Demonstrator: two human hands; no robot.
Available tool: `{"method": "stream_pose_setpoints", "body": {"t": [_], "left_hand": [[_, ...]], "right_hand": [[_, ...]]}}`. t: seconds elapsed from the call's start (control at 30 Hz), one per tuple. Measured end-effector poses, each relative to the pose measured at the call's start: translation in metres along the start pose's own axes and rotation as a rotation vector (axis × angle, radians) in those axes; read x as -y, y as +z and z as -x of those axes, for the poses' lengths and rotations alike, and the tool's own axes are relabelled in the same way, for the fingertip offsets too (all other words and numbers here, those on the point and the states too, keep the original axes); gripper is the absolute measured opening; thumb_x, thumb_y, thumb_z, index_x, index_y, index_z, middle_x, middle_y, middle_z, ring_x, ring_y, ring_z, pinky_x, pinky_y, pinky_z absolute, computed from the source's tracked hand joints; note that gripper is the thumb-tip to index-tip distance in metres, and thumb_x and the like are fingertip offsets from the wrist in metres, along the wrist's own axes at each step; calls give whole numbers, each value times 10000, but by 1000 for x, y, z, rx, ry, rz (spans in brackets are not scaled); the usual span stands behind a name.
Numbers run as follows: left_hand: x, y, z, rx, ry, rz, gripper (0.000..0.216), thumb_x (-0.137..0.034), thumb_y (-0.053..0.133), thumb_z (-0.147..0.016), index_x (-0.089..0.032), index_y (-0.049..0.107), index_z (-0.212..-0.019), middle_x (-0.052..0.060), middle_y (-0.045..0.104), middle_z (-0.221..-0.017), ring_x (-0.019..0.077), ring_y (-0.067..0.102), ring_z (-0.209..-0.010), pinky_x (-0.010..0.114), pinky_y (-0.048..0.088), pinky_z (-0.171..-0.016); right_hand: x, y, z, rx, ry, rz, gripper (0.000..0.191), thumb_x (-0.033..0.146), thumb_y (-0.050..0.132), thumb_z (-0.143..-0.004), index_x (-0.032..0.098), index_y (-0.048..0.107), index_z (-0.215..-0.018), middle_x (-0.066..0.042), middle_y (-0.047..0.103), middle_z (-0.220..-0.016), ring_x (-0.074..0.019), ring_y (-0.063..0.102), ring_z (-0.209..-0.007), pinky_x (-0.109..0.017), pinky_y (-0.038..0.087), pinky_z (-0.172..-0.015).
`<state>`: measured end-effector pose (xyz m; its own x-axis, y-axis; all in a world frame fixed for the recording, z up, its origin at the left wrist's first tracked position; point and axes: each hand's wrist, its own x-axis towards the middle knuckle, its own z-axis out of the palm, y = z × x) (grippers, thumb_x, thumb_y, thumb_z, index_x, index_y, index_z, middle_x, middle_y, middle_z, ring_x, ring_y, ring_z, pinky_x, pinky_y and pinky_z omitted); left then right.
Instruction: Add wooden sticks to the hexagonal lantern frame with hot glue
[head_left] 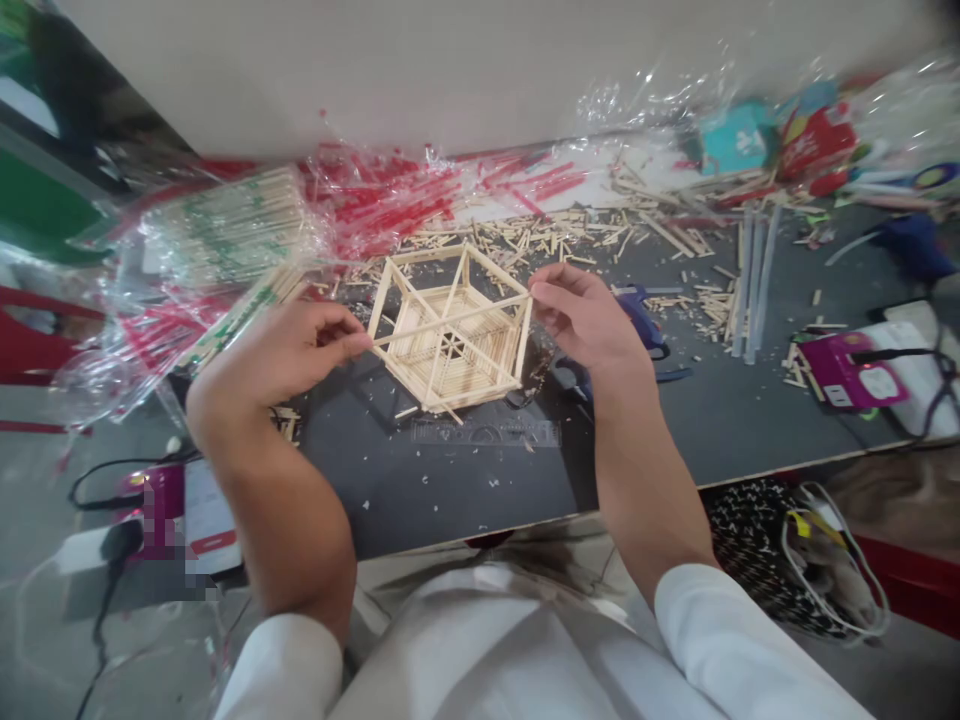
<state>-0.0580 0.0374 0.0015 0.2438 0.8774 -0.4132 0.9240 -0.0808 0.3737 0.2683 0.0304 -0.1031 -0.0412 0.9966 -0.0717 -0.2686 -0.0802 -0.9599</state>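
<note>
Just above the frame's centre, the left hand (pixel 289 347) and right hand (pixel 583 312) pinch opposite ends of a stick (pixel 420 332), its long axis crossing the basket (pixel 425 254) between them, slanting up rightward.

Left hand (pixel 296 345) pinching one end, right hand (pixel 581 310) the other, a thin stick (pixel 450 323) spans the top of the six-sided wooden basket (pixel 487 362)! Clear ruler (pixel 487 433) in front, dark table (pixel 450 500) beneath, red sticks (pixel 397 205) heaped behind.
</note>
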Motion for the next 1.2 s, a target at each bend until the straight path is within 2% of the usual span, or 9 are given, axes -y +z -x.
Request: {"method": "stream_pose_setpoints", "body": {"t": [0.17,0.33,0.57,0.7,0.9,1.2], "left_hand": [[6,1,-3,4,35,22,381,-546,579,-916,-214,745,-1001,36,768,-896,182,637,-768,321,437,-749],[8,3,-6,4,70,54,368,-534,599,-895,-197,739,-941,37,737,-813,183,624,-726,309,437,-714],[12,6,-7,-45,112,172,344,-521,669,-853,-198,738,-950,49,765,-860,183,664,-766,299,484,-727],[14,8,-9,-55,128,272,280,-462,707,-827,-197,727,-914,47,749,-833,181,670,-777,302,511,-742],[17,10,-12,-85,187,407,245,-409,767,-785,-208,710,-913,45,766,-912,189,711,-869,323,564,-845],[18,11,-13,-89,245,399,275,-431,744,-781,-199,790,-923,66,796,-957,197,709,-887,333,542,-855]], "right_hand": [[-2,0,0,-7,-1,-33,338,403,963,-663,227,695,-768,61,510,-660,-52,390,-556,-224,402,-530],[-2,0,1,-35,-10,-4,287,358,941,-685,235,694,-766,56,518,-666,-57,400,-554,-228,398,-523],[0,5,2,-50,-22,35,289,364,934,-685,246,679,-751,62,459,-600,-70,390,-535,-245,384,-509],[-2,3,1,-57,-22,76,306,384,925,-709,256,655,-769,52,481,-638,-79,397,-542,-259,382,-496],[-1,2,1,-45,-33,88,304,389,926,-713,256,659,-773,46,505,-658,-80,416,-547,-265,405,-504],[-2,4,1,-55,-63,75,281,368,915,-703,246,673,-775,43,533,-682,-72,417,-545,-254,403,-497]]}}
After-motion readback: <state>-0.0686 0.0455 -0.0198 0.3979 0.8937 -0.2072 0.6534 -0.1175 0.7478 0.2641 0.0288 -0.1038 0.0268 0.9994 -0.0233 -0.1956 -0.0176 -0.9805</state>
